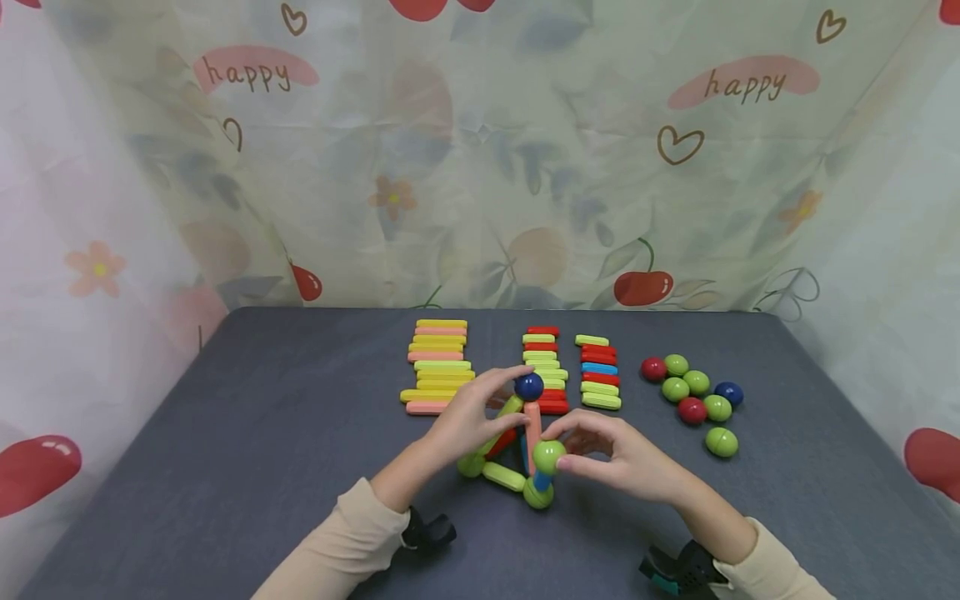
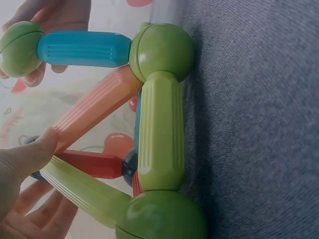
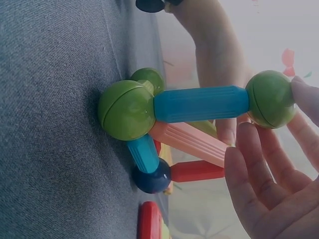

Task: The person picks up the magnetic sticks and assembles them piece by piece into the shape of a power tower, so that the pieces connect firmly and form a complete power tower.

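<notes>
A pyramid-like frame of toy building rods and balls stands on the table. My left hand (image 1: 472,419) holds its top by the dark blue ball (image 1: 528,386), the thumb against the upper end of the pink rod (image 2: 97,109). An upright blue rod (image 3: 202,104) rises from a green ball (image 3: 127,110) at a base corner. On its upper end sits another green ball (image 1: 550,457), which my right hand (image 1: 618,457) pinches between thumb and fingers. A light green rod (image 2: 162,132) joins two base balls. Part of the frame is hidden behind the left hand.
On the grey table (image 1: 300,467), a column of yellow and pink rods (image 1: 438,340) lies behind the left hand. Two columns of shorter rods (image 1: 598,369) lie farther right. Several loose balls, among them a red ball (image 1: 692,410) and a green ball (image 1: 722,442), rest at the right.
</notes>
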Tool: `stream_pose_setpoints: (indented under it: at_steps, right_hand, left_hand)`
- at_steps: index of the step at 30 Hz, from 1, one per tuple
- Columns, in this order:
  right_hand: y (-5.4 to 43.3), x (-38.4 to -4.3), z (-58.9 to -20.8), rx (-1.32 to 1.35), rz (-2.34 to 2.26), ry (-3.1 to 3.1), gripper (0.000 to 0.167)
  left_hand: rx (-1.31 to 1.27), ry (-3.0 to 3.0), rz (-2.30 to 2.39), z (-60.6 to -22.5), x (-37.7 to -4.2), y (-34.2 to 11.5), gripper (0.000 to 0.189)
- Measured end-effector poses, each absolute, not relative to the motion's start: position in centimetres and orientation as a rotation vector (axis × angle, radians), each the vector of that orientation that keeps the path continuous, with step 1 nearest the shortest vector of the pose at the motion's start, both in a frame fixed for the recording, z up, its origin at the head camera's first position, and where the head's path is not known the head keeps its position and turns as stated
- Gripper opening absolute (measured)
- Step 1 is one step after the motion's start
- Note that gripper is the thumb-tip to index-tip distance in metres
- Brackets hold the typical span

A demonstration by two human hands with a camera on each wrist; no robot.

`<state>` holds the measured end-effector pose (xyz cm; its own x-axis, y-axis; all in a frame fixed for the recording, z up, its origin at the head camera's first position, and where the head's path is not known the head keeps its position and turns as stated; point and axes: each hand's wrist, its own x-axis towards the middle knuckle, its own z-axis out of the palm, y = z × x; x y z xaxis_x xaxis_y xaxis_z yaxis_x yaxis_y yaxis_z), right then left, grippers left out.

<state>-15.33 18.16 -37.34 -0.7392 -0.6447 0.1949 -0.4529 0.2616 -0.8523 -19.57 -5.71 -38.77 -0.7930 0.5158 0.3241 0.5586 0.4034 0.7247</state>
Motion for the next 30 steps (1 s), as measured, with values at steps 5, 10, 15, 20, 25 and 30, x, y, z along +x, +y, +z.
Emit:
stream_pose_setpoints:
  at_steps: [5,10,15,20,25,30]
  right_hand:
    - [18.2,-15.3,-37.4,-1.04,-1.457,2.33,0.027]
    - [18.2,-15.4,-37.6,-1.091,-1.446,2.302,0.037]
    - [17.9,-15.2,-37.8,-1.131,-1.425,2.35,0.041]
    - [17.5,-15.1,-37.7,-1.146,-1.369,2.46,0.041]
    - [17.5,-15.2,-37.9,-1.164,-1.354,2.536,0.042]
    - [17.7,-15.4,-38.2,-1.167,-1.35,2.582,0.043]
  left_hand:
    - [-0.957,-2.594,-1.363,-38.8,-19.4,-5.8,0.059]
    - [-0.911,-2.587,-1.352,-38.8,-19.3,-6.0,0.058]
    - [-0.827,-2.597,-1.364,-38.8,-19.1,-6.0,0.056]
    - [-0.74,-2.596,-1.396,-38.8,-18.7,-6.1,0.057]
    - [-0.651,-2.589,-1.421,-38.7,-18.0,-6.1,0.056]
    - [-0.572,-2.582,-1.431,-38.6,-17.5,-6.1,0.055]
